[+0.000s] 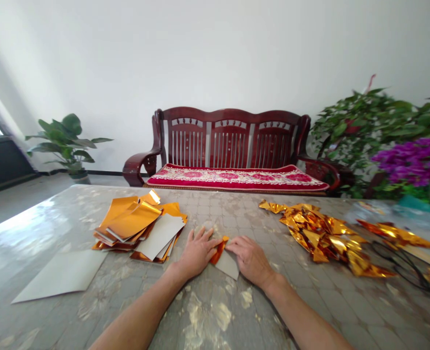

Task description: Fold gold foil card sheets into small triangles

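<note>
A partly folded sheet of gold foil paper (pixel 228 265) lies on the table in front of me, its pale back up and a strip of orange-gold foil showing at the fold. My left hand (pixel 198 250) lies on its left side, fingers stretched and spread, the thumb side against the foil strip. At the right edge, my right hand (pixel 251 257) has its fingers curled together, gripping the paper near its upper corner. The fingertips partly cover the sheet. Left of my hands is a loose stack of gold foil sheets (pixel 134 218), some turned pale side up.
A pale sheet (pixel 60 274) lies at the left. Folded gold foil pieces (pixel 317 233) are heaped at the right, near eyeglasses (pixel 400 265) and clear plastic (pixel 371 211). Beyond the patterned table (pixel 207 321) stand a wooden bench (pixel 229 141) and potted plants (pixel 67 138).
</note>
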`<state>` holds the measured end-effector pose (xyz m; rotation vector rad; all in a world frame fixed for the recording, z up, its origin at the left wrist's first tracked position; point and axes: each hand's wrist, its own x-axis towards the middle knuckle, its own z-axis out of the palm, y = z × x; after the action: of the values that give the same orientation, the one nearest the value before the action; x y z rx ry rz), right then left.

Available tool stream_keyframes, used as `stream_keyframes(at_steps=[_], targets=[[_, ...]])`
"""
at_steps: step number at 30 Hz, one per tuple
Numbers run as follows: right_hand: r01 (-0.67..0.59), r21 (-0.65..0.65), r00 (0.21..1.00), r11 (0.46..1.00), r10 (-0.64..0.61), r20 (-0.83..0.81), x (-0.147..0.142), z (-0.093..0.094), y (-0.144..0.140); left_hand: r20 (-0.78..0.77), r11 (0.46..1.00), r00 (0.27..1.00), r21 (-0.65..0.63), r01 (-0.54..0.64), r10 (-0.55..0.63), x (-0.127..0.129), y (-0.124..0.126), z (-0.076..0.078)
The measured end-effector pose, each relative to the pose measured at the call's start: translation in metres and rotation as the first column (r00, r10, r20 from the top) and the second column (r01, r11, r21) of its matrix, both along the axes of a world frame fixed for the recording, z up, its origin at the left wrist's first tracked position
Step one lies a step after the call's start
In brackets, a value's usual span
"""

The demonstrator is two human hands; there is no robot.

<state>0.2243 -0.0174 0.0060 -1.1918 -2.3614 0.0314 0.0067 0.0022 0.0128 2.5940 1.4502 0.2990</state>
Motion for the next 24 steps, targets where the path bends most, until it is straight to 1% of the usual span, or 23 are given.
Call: stream_keyframes(at_steps=[5, 8, 10, 11, 12, 13, 14, 16, 17, 18, 19, 20, 22, 24], targets=[[-0.018, -0.001, 0.999, 1.0, 0.018, 0.051, -0.002, 0.001, 0.0, 0.028, 1.0, 1.0, 0.002, -0.001, 0.001, 0.0, 0.002, -0.004], [-0.018, -0.019, 0.996, 1.0, 0.02, 0.092, -0.004, 0.005, -0.001, 0.1, 0.999, 0.995, 0.037, -0.028, 0.024, 0.0, 0.004, -0.009], [0.004, -0.029, 0.992, 1.0, 0.0, 0.129, -0.006, 0.007, -0.002, 0.224, 0.988, 0.973, 0.131, -0.085, 0.054, -0.002, 0.003, -0.01], [0.022, -0.028, 0.989, 0.999, -0.017, 0.148, -0.007, 0.008, -0.003, 0.309, 0.974, 0.95, 0.197, -0.113, 0.048, -0.003, 0.001, -0.009], [0.041, -0.023, 0.986, 0.999, -0.037, 0.165, -0.009, 0.009, -0.004, 0.392, 0.956, 0.92, 0.267, -0.124, 0.01, -0.004, -0.002, -0.008], [0.061, -0.015, 0.982, 0.998, -0.058, 0.181, -0.01, 0.01, -0.005, 0.457, 0.935, 0.888, 0.335, -0.115, -0.055, -0.004, -0.006, -0.007], [0.082, -0.005, 0.977, 0.997, -0.08, 0.196, -0.011, 0.01, -0.006, 0.495, 0.919, 0.856, 0.389, -0.067, -0.147, -0.004, -0.01, -0.005], [0.134, 0.017, 0.965, 0.991, -0.134, 0.224, -0.013, 0.01, -0.007, 0.45, 0.891, 0.828, 0.437, 0.121, -0.333, -0.002, -0.022, -0.003], [0.163, 0.026, 0.957, 0.986, -0.165, 0.238, -0.014, 0.01, -0.007, 0.413, 0.881, 0.828, 0.436, 0.186, -0.38, 0.0, -0.027, -0.002], [0.193, 0.032, 0.948, 0.981, -0.195, 0.25, -0.014, 0.01, -0.007, 0.364, 0.881, 0.844, 0.41, 0.235, -0.395, 0.004, -0.032, -0.001], [0.218, 0.036, 0.941, 0.975, -0.22, 0.258, -0.013, 0.01, -0.007, 0.315, 0.893, 0.87, 0.369, 0.256, -0.379, 0.007, -0.036, 0.0], [0.237, 0.037, 0.935, 0.971, -0.238, 0.262, -0.013, 0.01, -0.007, 0.27, 0.907, 0.898, 0.338, 0.25, -0.348, 0.011, -0.038, 0.001], [0.258, 0.034, 0.93, 0.966, -0.257, 0.261, -0.011, 0.01, -0.006, 0.175, 0.931, 0.945, 0.292, 0.217, -0.275, 0.017, -0.041, 0.002], [0.277, 0.03, 0.926, 0.96, -0.275, 0.261, -0.01, 0.011, -0.006, 0.083, 0.947, 0.974, 0.264, 0.184, -0.212, 0.021, -0.041, 0.004]])
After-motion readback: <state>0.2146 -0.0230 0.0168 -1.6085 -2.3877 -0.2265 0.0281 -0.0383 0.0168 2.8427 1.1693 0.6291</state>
